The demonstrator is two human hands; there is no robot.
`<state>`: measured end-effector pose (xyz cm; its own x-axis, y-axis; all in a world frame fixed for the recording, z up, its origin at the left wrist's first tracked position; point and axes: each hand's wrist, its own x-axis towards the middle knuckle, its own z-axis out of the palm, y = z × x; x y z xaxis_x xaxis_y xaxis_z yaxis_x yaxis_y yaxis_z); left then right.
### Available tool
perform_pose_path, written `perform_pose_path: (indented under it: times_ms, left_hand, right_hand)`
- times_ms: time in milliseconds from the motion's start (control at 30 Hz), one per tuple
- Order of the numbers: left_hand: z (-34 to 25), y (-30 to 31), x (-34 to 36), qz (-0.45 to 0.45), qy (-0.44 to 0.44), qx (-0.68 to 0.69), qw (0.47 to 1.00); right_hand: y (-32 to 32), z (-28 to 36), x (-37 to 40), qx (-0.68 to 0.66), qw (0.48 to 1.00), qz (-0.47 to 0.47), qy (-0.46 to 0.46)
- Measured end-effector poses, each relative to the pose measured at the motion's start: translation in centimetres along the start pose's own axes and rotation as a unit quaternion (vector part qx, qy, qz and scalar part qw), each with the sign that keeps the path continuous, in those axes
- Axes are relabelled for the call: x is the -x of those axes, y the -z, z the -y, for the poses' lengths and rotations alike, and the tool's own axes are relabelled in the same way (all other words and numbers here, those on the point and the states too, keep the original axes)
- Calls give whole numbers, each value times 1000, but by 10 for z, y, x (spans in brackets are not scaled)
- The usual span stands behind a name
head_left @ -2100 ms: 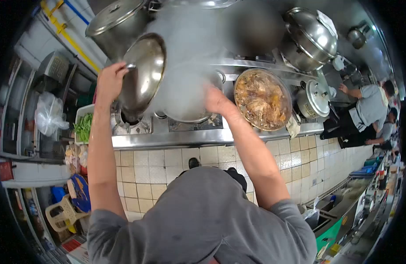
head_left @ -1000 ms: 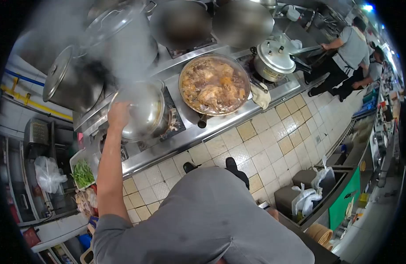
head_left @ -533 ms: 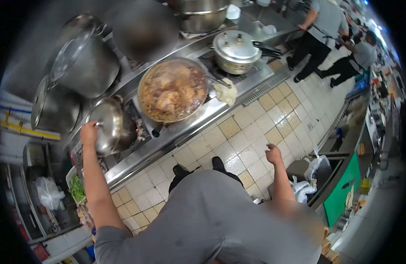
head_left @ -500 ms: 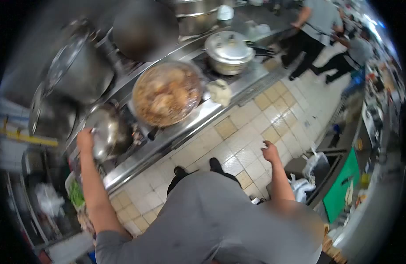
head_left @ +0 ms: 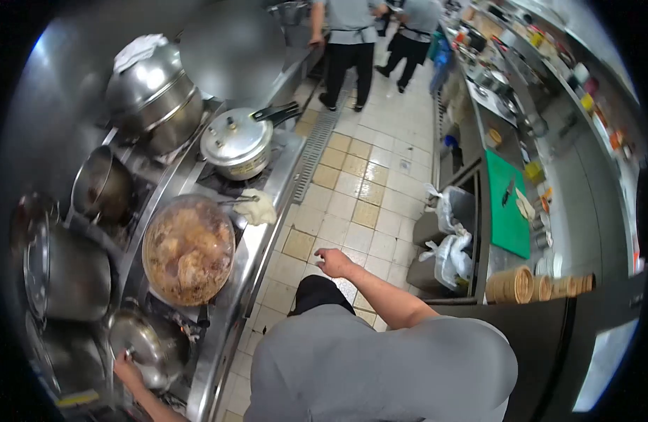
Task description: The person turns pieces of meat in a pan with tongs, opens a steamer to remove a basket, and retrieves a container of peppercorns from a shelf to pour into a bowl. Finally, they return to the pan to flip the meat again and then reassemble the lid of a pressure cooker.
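As L hand point(head_left: 126, 366) holds lid point(head_left: 145, 339), knob point(head_left: 129, 352) btwn closed fingers, pot point(head_left: 178, 344) under lid, R hand point(head_left: 334, 263) well apart, fingers half-open

Left arm point(head_left: 152, 402) extended low to the wearer's left, its hand point(head_left: 126, 366) closed in a grip, fingers curled. Right arm point(head_left: 391, 297) reaching forward, elbow bent, its hand point(head_left: 332, 262) raised in midair, palm unoccupied, fingers loosely bent.

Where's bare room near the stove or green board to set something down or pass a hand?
Set-down: green board, between knife and bamboo steamers.
Pass: above the floor between stove and bins; right hand is there.
Crowded: burners, with pressure cooker, food pan and left hand on pot lid.
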<state>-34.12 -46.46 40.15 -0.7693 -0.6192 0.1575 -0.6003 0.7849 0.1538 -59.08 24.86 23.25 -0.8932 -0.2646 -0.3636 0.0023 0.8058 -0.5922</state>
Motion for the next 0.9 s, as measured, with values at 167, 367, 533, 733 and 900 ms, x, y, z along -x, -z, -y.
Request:
perform_pose_path:
  times_ms: [167, 367, 533, 733, 900]
  left_hand:
    - [23, -16, -9, 12, 24, -52, 998]
    - [-37, 10, 18, -6, 119, -44, 992]
    - [-130, 14, 40, -287, 106, -53, 951]
    - [-300, -60, 133, -202, 208, 301, 909]
    - [-342, -91, 164, -144, 182, 369, 900]
  right_hand:
    - [17, 47, -93, -77, 984, -87, 132]
    - [62, 121, -218, -8, 966, -64, 252]
    - [58, 141, -268, 102, 948, -50, 299]
    - [29, 126, -308, 98, 939, -14, 329]
    - [45, 166, -274, 144, 933, 6, 329]
